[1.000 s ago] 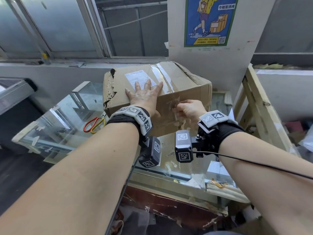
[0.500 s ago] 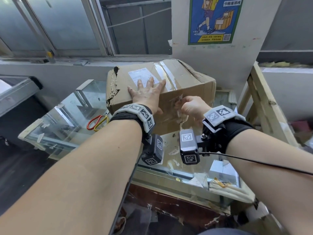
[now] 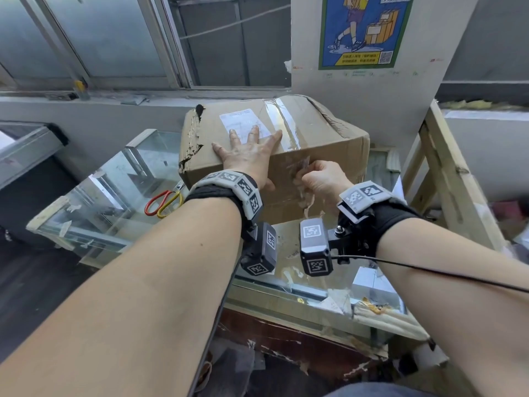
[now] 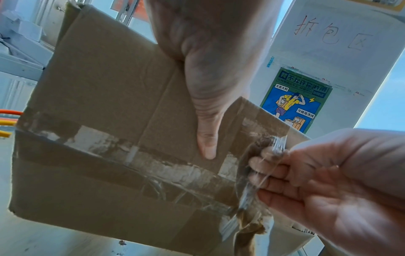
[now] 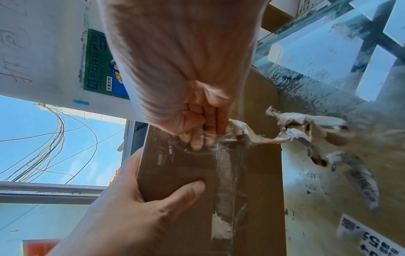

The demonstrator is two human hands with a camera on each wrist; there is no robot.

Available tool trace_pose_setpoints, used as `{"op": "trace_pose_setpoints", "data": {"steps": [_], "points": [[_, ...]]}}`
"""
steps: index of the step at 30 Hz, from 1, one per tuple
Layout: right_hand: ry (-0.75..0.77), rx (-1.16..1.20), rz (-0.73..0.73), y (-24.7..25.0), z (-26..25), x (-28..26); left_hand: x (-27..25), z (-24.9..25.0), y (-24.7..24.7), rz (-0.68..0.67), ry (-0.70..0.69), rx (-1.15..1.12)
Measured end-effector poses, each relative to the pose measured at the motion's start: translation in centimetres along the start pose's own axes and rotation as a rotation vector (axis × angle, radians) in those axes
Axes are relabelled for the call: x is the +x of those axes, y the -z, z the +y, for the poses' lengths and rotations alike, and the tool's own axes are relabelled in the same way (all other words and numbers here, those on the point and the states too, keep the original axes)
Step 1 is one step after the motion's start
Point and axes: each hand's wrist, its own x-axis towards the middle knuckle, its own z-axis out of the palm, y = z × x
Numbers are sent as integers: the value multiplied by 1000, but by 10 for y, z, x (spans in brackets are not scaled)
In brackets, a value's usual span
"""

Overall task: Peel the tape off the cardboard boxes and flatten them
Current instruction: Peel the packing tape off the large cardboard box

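Observation:
A battered brown cardboard box (image 3: 323,156) stands on a glass counter (image 3: 114,196), with clear tape (image 3: 286,121) across its top and down its near side. My left hand (image 3: 249,150) lies flat over the box's top front edge, fingers spread, thumb (image 4: 206,142) pressed on the near face. My right hand (image 3: 312,179) pinches a strip of peeled tape (image 4: 256,175) against the near face; the torn, crumpled end (image 5: 285,131) hangs below the fingers (image 5: 197,138). The box (image 4: 98,104) shows a taped seam (image 4: 136,155) across its near face.
Red and yellow scissors (image 3: 161,202) lie on the glass beside the box's left side. A wooden frame (image 3: 446,173) stands to the right. A wall with a poster (image 3: 363,30) is right behind the box. Paper scraps (image 3: 335,302) lie under the glass.
My right hand has shifted slightly up the near face, still pinching the tape strip. The left hand stays flat on the box top.

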Motion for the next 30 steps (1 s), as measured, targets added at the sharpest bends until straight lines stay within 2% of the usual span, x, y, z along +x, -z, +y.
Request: {"op": "trace_pose_setpoints", "data": {"steps": [5,16,20,24,30], "points": [[22,-35,49,-6,4,7,1,0,-1,34,12,6],[-43,137,61,-8,9,19,1,-3,-9,114,3,15],[-23,114,6,-1,7,22,4,-5,-7,97,-5,0],[-28,87,-49,9,6,22,4,-5,-3,18,-9,-38],[-46,97,-132,13,6,15,0,2,-8,96,43,-74]]}}
